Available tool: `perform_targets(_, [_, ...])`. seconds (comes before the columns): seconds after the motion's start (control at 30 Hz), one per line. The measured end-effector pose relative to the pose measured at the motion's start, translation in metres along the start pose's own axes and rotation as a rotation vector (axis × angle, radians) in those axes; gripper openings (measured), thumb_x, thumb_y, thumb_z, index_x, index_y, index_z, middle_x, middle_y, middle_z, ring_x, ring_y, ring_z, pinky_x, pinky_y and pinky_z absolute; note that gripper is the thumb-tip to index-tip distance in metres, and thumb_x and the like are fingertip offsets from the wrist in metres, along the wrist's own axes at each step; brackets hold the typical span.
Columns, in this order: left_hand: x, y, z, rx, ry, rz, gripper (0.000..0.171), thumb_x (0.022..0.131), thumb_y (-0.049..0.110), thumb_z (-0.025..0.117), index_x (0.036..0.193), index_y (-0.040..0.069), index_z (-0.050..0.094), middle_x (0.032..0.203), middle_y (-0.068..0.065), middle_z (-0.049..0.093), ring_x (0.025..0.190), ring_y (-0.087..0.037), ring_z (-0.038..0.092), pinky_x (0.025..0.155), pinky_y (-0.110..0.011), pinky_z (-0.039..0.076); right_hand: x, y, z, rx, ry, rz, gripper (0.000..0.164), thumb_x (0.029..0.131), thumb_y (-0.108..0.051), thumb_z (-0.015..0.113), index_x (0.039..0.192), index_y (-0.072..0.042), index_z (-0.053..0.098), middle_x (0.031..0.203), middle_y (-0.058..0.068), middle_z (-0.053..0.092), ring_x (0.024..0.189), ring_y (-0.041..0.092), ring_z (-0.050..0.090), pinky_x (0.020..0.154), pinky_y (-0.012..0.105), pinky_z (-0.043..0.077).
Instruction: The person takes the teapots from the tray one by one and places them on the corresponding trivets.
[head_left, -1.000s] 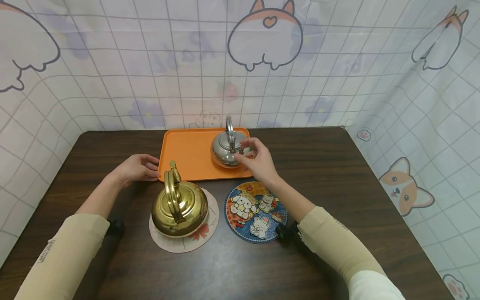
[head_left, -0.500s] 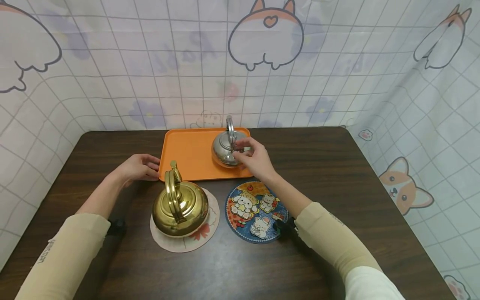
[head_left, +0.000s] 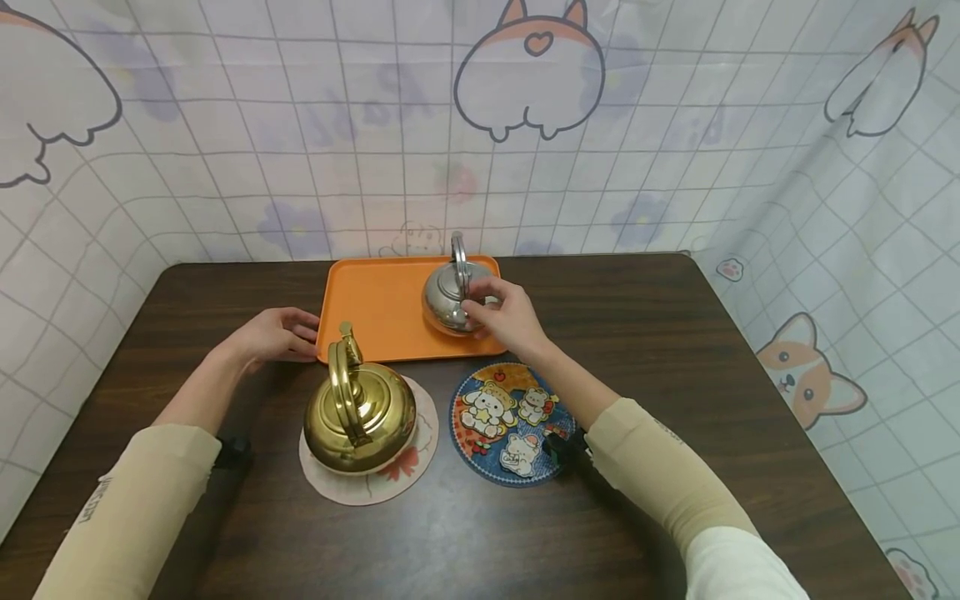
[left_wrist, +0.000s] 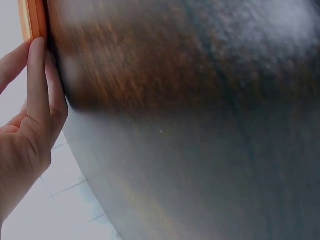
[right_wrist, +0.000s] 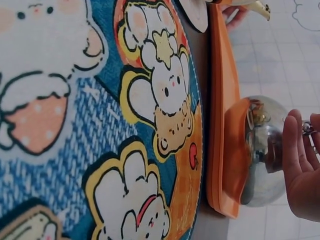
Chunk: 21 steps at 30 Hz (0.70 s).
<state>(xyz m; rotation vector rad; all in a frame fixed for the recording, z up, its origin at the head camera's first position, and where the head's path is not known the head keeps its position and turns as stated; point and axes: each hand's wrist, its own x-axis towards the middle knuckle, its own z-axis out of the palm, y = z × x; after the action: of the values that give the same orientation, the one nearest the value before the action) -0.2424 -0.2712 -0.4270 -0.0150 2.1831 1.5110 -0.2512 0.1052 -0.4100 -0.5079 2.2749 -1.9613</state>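
Note:
A silver kettle [head_left: 442,300] stands upright at the right end of an orange tray [head_left: 375,300]. My right hand [head_left: 510,312] pinches its arched handle near the front base; the right wrist view shows fingers [right_wrist: 292,142] around the handle's metal joint. My left hand [head_left: 277,337] touches the tray's left edge near the front corner, its fingers [left_wrist: 37,85] fairly straight against the rim. Closer to me, a gold kettle [head_left: 360,417] sits on a round pale mat [head_left: 423,450] with a red flower. To its right lies a round blue cartoon mat [head_left: 487,450].
Everything stands on a dark wooden table [head_left: 465,542]. The tray reaches to the table's back edge, beside a white gridded cloth [head_left: 375,167] with cartoon dogs. The gold kettle's spout rises close to the tray's front left corner.
My right hand has shifted slightly left, and its fingertips have come in onto the silver kettle's handle. The left hand, tray and both kettles stay in place.

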Motion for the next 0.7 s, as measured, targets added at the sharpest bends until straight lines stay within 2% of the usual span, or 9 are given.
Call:
perform_targets(0.1, [0.001, -0.0008, -0.0015, 0.001, -0.008, 0.002, 0.063, 0.086, -0.01, 0.064, 0.14, -0.011, 0.031, 0.123, -0.032, 0.048, 0.092, -0.027, 0.065, 0.087, -0.041, 0.055, 0.0019, 0.0004, -0.0001, 0.011, -0.007, -0.001, 0.024, 0.092, -0.011, 0.066, 0.113, -0.002, 0.062, 0.108, 0.011, 0.062, 0.074, 0.034, 0.066, 0.065, 0.057, 0.056])
perform_targets(0.27, [0.0021, -0.002, -0.0022, -0.007, -0.012, 0.007, 0.064, 0.086, -0.009, 0.064, 0.14, -0.011, 0.031, 0.123, -0.032, 0.047, 0.094, -0.028, 0.065, 0.086, -0.04, 0.055, 0.0029, 0.0, 0.0, 0.037, -0.033, -0.013, 0.025, 0.093, -0.013, 0.065, 0.114, 0.0, 0.063, 0.107, 0.017, 0.063, 0.078, 0.039, 0.065, 0.067, 0.059, 0.055])
perform_targets(0.5, [0.0023, -0.0024, -0.0012, -0.024, -0.011, 0.003, 0.065, 0.086, -0.009, 0.065, 0.14, -0.011, 0.03, 0.123, -0.031, 0.048, 0.094, -0.028, 0.065, 0.086, -0.04, 0.055, 0.0049, -0.0009, 0.0028, 0.03, -0.055, -0.021, 0.025, 0.094, -0.016, 0.065, 0.112, 0.001, 0.066, 0.107, 0.021, 0.065, 0.081, 0.037, 0.066, 0.066, 0.053, 0.057])
perform_targets(0.7, [0.002, -0.0023, -0.0014, -0.029, -0.004, -0.004, 0.065, 0.085, -0.009, 0.065, 0.141, -0.01, 0.031, 0.123, -0.031, 0.048, 0.092, -0.025, 0.066, 0.086, -0.04, 0.055, 0.0068, 0.0022, 0.0046, 0.052, -0.054, -0.023, 0.025, 0.094, -0.015, 0.064, 0.111, 0.003, 0.067, 0.107, 0.021, 0.066, 0.08, 0.035, 0.067, 0.062, 0.044, 0.059])
